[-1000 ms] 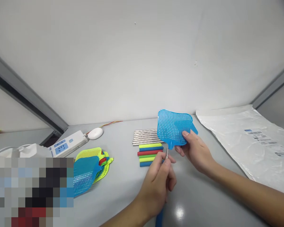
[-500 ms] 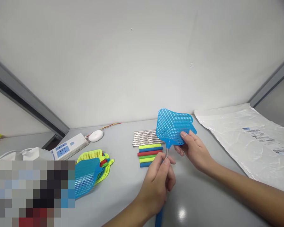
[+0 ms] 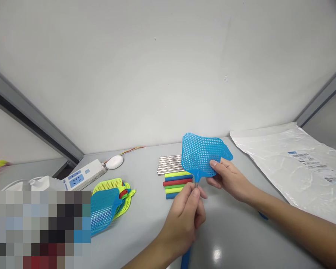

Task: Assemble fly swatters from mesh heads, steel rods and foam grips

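A blue fly swatter head [image 3: 200, 153] with a fine mesh stands upright in front of me. My right hand [image 3: 226, 173] pinches its lower right part between thumb and fingers. Another blue mesh piece [image 3: 227, 152] sticks out behind the head at that side. My left hand [image 3: 186, 213] is closed around the thin metal rod [image 3: 196, 184] just below the head's neck. Out of the bottom of this hand runs a blue handle [image 3: 186, 258]. How far the rod sits in the neck is hard to make out.
Several coloured handle tubes [image 3: 177, 186] and metal rods [image 3: 169, 165] lie behind my left hand. Yellow and blue swatter heads [image 3: 105, 209] are stacked at left, near a power strip [image 3: 85, 175] and a white round device [image 3: 114, 162]. A white plastic mailer [image 3: 271, 160] lies at right.
The swatter head has come down slightly and left, and less of the metal rod shows between its neck and my left hand. A blue tip now shows below my right forearm.
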`<state>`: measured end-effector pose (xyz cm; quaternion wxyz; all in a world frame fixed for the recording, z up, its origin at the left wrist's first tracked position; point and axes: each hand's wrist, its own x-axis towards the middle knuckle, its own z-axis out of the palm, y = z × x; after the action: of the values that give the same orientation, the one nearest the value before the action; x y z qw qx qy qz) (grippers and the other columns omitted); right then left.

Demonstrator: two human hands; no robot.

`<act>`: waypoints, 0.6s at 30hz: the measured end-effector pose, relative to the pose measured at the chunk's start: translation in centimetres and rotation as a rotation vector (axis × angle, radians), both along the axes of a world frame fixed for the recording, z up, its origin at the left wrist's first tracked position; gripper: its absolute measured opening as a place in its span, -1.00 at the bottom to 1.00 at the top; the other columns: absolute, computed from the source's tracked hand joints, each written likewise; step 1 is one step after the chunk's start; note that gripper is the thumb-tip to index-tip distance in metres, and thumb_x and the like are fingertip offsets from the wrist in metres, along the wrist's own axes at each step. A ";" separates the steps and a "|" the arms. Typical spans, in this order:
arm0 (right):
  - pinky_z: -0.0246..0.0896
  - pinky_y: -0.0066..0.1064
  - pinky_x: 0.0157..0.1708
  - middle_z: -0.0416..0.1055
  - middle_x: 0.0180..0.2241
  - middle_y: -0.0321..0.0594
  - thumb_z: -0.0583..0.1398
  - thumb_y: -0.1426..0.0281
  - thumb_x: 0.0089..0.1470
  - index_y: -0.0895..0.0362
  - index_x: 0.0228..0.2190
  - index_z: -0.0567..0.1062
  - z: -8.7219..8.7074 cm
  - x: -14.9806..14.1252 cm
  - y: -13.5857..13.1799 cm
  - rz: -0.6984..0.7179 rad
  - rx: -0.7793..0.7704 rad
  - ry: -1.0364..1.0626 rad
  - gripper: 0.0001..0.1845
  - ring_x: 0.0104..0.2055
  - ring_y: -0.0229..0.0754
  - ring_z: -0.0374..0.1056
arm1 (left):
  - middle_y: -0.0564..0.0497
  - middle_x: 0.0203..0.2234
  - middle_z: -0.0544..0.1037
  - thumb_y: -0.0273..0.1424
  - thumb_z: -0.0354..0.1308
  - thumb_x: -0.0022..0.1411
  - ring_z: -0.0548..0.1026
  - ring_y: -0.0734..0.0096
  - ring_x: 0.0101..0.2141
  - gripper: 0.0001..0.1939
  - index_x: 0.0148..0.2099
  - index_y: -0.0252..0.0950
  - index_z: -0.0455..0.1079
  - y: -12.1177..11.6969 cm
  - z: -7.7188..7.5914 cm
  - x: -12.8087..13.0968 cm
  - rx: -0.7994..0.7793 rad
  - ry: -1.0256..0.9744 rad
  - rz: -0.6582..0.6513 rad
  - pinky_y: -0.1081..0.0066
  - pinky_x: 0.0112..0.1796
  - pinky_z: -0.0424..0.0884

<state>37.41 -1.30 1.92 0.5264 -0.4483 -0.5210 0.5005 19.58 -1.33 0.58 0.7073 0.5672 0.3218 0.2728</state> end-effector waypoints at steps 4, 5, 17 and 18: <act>-0.14 -0.46 -0.59 0.12 -0.69 -0.45 -0.02 0.12 0.24 0.09 -0.53 0.16 0.0 0.4 0.1 0.069 -0.010 0.005 -0.60 -0.64 -0.37 -0.02 | 0.23 -0.74 0.13 -0.12 -0.15 0.35 0.00 0.58 -0.73 -0.68 -0.22 -0.26 0.22 0.2 0.2 -0.1 -0.036 -0.020 -0.014 0.63 -0.79 0.03; -0.16 -0.45 -0.59 0.10 -0.69 -0.45 -0.03 0.11 0.24 0.09 -0.56 0.16 0.0 0.5 0.2 0.087 -0.007 -0.007 -0.58 -0.64 -0.37 -0.04 | 0.23 -0.74 0.13 -0.13 -0.15 0.36 -0.01 0.58 -0.73 -0.69 -0.22 -0.26 0.22 0.2 0.2 -0.1 -0.040 -0.025 -0.017 0.63 -0.78 0.02; -0.20 -0.40 -0.55 0.01 -0.69 -0.40 -0.08 0.08 0.26 0.09 -0.68 0.14 0.7 1.1 0.2 0.195 0.030 -0.104 -0.45 -0.62 -0.35 -0.11 | 0.21 -0.76 0.11 -0.17 -0.11 0.35 0.02 0.61 -0.68 -0.70 -0.33 -0.27 0.18 0.9 1.7 -0.3 -0.050 -0.060 -0.051 0.66 -0.69 -0.02; -0.22 -0.40 -0.56 0.01 -0.70 -0.41 -0.07 0.09 0.25 0.09 -0.68 0.13 0.6 1.2 0.2 0.214 0.025 -0.086 -0.45 -0.63 -0.35 -0.11 | 0.21 -0.76 0.11 -0.17 -0.10 0.35 0.02 0.61 -0.69 -0.70 -0.33 -0.26 0.19 1.0 1.7 -0.4 -0.049 -0.055 -0.067 0.66 -0.70 -0.03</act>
<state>38.59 -1.12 2.52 0.4528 -0.4044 -0.5943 0.5276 19.13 -0.28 2.28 0.7383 0.5523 0.2897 0.2567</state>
